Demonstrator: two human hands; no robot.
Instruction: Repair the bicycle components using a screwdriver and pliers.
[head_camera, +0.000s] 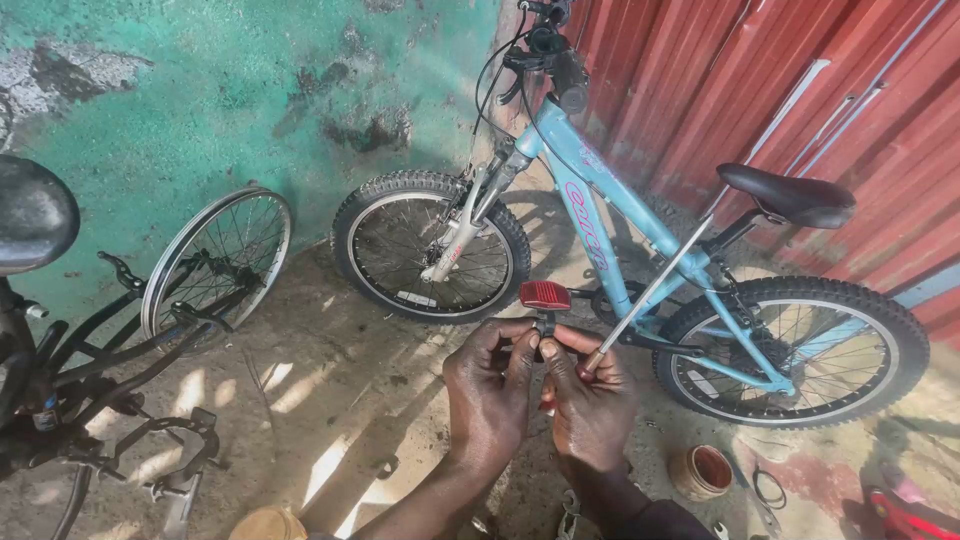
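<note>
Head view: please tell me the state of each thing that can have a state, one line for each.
Red reflector: held up on its bracket by both hands.
Left hand: closed on the reflector's bracket.
Right hand: on the bracket, holding a long screwdriver.
Light blue bicycle: upright against the red wall.
Loose wheel: leaning on the green wall.

two bicycles (640, 230), one red reflector (544, 295), two hands (490, 395)
</note>
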